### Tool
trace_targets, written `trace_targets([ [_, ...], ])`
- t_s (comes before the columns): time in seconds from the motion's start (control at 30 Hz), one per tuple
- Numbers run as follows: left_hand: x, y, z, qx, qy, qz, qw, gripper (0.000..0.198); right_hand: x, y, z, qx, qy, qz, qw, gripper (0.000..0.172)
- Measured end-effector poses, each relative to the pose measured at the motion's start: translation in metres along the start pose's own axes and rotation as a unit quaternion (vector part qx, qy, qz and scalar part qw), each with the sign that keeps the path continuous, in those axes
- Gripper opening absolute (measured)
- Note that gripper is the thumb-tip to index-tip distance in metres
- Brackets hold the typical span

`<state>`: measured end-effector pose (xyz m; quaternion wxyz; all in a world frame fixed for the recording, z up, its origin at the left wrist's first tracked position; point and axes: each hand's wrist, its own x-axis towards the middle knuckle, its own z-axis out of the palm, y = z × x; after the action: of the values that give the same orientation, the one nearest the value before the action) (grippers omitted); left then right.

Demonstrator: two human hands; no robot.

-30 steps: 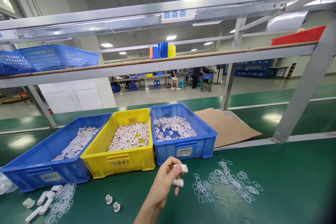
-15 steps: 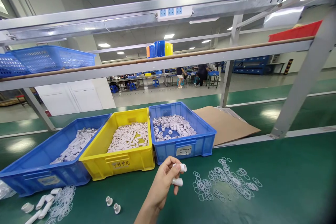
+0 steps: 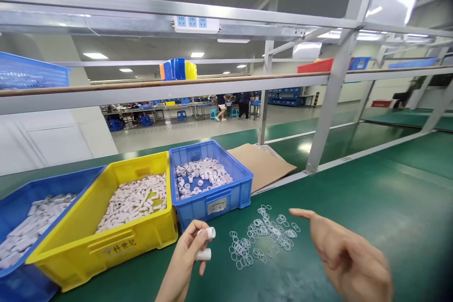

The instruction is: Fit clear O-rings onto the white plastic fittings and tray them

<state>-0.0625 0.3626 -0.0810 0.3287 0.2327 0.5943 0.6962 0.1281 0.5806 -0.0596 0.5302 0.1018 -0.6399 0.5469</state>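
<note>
My left hand, low in the centre, grips two short white plastic pipe pieces, one above the other, their ends pointing right. To its right, thin clear rings lie scattered on the green table. My right hand is over the table just right of the rings, index finger stretched out to the left and the other fingers curled; nothing shows in it. In front of my left hand stands a blue bin holding short white fittings.
A yellow bin of white pipe pieces and another blue bin stand at the left. Cardboard lies behind the rings. A metal post and a shelf rise beyond. People stand in the background.
The view has turned right, so the bins and rings sit further left. My right hand has come into view from the right. My left hand still holds the two white pieces.
</note>
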Motion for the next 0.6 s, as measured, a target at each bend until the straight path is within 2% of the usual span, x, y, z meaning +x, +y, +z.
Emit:
trace_targets([
  [0.17,0.005,-0.005,-0.003,0.006,0.005,-0.007,1.0,0.037,0.004,0.016,0.012,0.04,-0.018,0.022,0.999,0.051],
  [0.33,0.006,-0.007,-0.002,0.002,0.005,-0.016,1.0,0.038,0.006,0.011,0.016,0.046,-0.025,0.021,0.998,0.053],
  [0.6,0.003,-0.003,0.002,0.009,0.011,-0.014,1.0,0.039,0.008,0.005,0.026,0.042,0.001,0.006,0.999,0.053],
])
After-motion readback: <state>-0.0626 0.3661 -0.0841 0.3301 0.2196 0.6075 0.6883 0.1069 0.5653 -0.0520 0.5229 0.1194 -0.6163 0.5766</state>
